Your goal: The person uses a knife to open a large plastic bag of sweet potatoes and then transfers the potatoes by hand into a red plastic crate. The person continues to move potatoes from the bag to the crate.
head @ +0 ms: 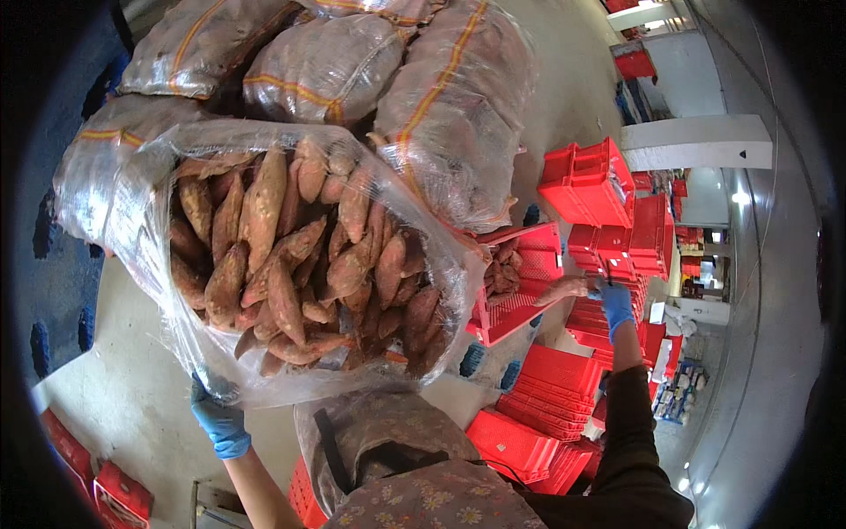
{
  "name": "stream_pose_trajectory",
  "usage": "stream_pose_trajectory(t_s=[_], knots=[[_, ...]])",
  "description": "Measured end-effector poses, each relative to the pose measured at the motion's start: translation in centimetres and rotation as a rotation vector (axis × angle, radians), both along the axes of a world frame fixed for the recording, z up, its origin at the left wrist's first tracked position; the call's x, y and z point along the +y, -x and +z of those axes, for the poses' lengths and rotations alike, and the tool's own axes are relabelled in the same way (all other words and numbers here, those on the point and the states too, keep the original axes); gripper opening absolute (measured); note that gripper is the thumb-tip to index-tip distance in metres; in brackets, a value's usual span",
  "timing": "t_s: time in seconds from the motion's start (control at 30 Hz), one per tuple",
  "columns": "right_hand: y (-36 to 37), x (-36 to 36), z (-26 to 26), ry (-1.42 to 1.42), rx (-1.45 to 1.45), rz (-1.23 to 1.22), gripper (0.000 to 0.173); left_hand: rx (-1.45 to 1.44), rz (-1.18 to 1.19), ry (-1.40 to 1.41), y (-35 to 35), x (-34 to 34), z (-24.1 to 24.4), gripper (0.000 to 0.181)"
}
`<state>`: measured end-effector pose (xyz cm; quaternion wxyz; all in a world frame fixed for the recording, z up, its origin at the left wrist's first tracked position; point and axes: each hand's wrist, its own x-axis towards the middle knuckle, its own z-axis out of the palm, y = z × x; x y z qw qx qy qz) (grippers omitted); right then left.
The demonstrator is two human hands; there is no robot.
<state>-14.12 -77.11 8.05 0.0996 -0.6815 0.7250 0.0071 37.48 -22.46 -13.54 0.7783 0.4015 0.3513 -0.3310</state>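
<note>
In front of me a large clear plastic bag (258, 393) gapes wide, full of sweet potatoes (284, 304) with rough reddish-brown skins. My left hand (221, 426), in a blue glove, grips the bag's near left edge, its fingertips partly behind the film. Stretched out to the right, my right hand (615, 305), also blue-gloved, holds a long sweet potato (562, 289) by one end. A thin dark object (607, 270) sticks out at that hand; what it is cannot be made out. The held sweet potato is beside the rim of a red plastic crate (519, 311), which contains several smaller sweet potatoes (503, 271).
Filled mesh sacks (456, 112) with orange stripes, wrapped in film, lie beyond the bag. Stacked red crates (585, 185) rise at the right, with nested red crates (548, 390) nearer me. A blue pallet (63, 264) is at the left. A concrete beam (697, 142) shows far right.
</note>
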Motion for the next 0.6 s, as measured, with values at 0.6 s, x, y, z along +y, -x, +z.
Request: stream_pose_trajectory(t_s=[0.6], knots=[[-61.5,22.2,-17.0,0.215,-0.223,1.561,0.03,-0.233,0.19,-0.246,0.6,-2.3,4.8,0.027]])
